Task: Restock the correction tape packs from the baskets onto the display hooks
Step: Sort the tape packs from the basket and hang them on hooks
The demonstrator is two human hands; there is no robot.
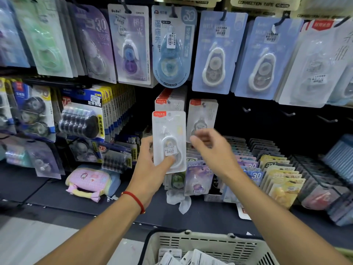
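Left hand (152, 159): grip closed on a white correction tape pack (169, 141) — thumb across the lower front by the price sticker, fingers behind the left edge. Pack held upright, red label and hang hole at the top, directly in front of a hook already carrying a row of matching white packs (168, 101).

Right hand (208, 145): empty, fingers loosely spread and motion-blurred, just right of the held pack and in front of a second hanging pack of the same kind (203, 116). No contact that I can make out.

Surroundings: further right on the dark panel, several bare hooks (247, 109). Below, on the shelf (95, 203), rows of mixed tape packs standing in dividers. At the bottom edge, a cream basket (200, 243) with more white packs inside.

Step in hand, as judged: hanging one pack from the basket — the hole looks close to the hook tip but not yet threaded; the tip itself is hidden behind the card.

Next move calls for: raising the pack a little, lining its hole with the hook end, sliding it back against the row — right hand probably steadies the top edge. Then back to the basket.
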